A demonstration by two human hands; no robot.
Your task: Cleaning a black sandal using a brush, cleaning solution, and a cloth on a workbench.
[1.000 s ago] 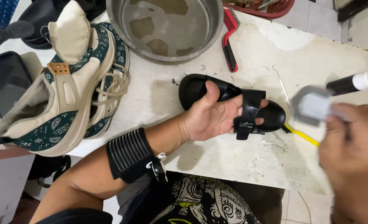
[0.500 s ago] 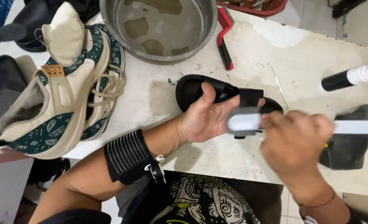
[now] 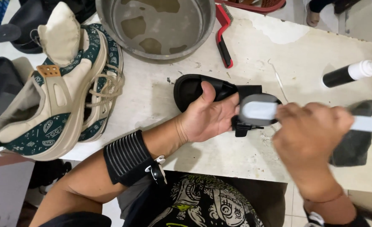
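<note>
Two chunky beige-and-green sneakers (image 3: 64, 96) are sitting on the desk (image 3: 253, 50) beside a metal basin (image 3: 156, 25), a red-handled brush (image 3: 223, 35) is lying nearby, plus maybe a dark cloth (image 3: 356, 143) and a pump bottle (image 3: 354, 72).

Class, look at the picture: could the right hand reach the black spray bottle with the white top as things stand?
Probably yes. The bottle lies on the table's far right, with bare surface between it and the right hand. But that hand grips a white brush over the black sandal, so it is occupied.
</note>
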